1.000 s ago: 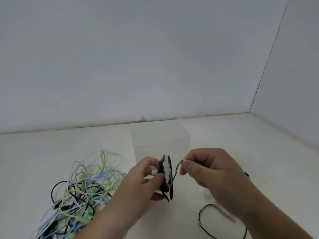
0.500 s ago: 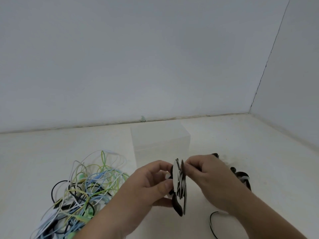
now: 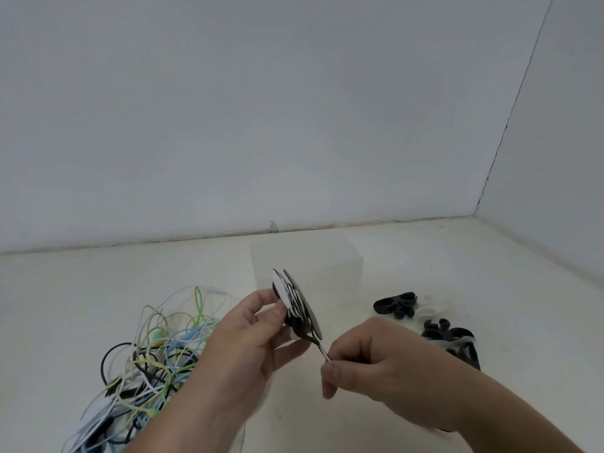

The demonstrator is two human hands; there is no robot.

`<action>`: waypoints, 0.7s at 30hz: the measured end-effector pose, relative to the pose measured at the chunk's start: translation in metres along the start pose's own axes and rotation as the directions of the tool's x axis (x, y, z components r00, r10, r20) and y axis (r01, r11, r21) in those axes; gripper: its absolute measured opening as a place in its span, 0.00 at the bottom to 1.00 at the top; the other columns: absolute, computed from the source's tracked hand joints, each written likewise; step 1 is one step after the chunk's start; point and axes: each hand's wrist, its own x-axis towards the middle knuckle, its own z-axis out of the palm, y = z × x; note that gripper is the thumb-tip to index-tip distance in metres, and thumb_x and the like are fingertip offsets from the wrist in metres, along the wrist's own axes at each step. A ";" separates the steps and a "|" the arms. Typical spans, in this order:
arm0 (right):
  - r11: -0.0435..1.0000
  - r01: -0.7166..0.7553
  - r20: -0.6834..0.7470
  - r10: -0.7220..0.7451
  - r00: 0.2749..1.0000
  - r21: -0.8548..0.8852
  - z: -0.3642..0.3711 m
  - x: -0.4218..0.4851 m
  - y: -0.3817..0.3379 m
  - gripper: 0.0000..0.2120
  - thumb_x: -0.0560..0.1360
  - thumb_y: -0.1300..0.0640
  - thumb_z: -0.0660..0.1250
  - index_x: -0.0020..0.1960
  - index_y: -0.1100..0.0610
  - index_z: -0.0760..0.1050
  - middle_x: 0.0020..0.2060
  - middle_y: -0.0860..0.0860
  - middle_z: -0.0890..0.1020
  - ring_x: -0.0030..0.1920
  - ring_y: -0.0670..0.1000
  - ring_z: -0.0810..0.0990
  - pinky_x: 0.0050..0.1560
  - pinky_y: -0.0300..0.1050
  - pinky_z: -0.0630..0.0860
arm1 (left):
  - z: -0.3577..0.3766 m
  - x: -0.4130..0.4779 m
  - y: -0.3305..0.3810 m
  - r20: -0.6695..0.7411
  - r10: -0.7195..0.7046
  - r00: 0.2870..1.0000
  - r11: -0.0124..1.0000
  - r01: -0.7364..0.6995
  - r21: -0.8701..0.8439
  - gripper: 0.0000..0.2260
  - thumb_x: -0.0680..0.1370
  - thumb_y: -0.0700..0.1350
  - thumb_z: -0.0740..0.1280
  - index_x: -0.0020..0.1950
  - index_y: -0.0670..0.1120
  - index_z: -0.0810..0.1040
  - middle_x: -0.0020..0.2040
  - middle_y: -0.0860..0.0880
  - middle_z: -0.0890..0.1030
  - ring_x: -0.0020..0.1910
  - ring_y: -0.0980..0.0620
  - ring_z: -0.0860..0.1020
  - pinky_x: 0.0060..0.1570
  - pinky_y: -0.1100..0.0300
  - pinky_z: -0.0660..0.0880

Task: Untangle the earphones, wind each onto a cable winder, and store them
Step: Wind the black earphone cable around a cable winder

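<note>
Black and white cord [image 3: 296,303] is wrapped round the cable winder [image 3: 279,288], just left of the frame's middle on my feed. Left hand [image 3: 248,335] holds the winder up edge-on, with the thumb pressed on its near white face and the fingers curled behind it. Right hand [image 3: 369,361], lower and right of centre, pinches the cord end [image 3: 322,350] between thumb and forefinger. That last short stretch runs straight up to the winder's bottom edge. Other earphones [image 3: 153,358] lie in a tangled pile at lower left, green, blue, white and black, on the pale tabletop [image 3: 441,256]. Frosted plastic box [image 3: 327,269] stands right behind the winder. Spare winders [image 3: 397,304], black and white, lie in a loose heap at right, well apart from the pile.
</note>
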 end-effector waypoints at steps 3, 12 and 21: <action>0.999 0.048 -0.030 -0.047 0.998 0.020 -0.001 0.000 0.000 0.13 0.79 0.50 0.66 0.41 0.53 0.84 0.26 0.49 0.63 0.29 0.49 0.61 0.32 0.43 0.60 | 0.001 -0.001 -0.002 0.037 -0.038 0.999 0.998 0.036 0.055 0.14 0.72 0.44 0.67 0.55 0.38 0.77 0.44 0.36 0.82 0.37 0.43 0.81 0.41 0.51 0.80; 0.983 0.065 -0.040 -0.059 0.997 0.172 -0.001 0.001 0.003 0.15 0.75 0.50 0.65 0.36 0.58 0.80 0.28 0.56 0.66 0.30 0.55 0.62 0.32 0.46 0.60 | 0.003 -0.001 -0.005 -0.014 -0.021 1.000 0.992 0.022 0.121 0.09 0.75 0.41 0.67 0.53 0.38 0.77 0.42 0.35 0.78 0.35 0.47 0.78 0.33 0.55 0.80; 0.913 0.184 -0.384 -0.033 0.923 0.364 -0.002 0.002 0.005 0.09 0.70 0.55 0.66 0.35 0.57 0.80 0.26 0.55 0.64 0.26 0.50 0.59 0.26 0.38 0.58 | 0.002 -0.003 -0.009 0.153 0.066 0.986 0.861 -0.134 0.491 0.07 0.77 0.37 0.70 0.48 0.49 0.81 0.48 0.39 0.81 0.41 0.47 0.81 0.39 0.53 0.80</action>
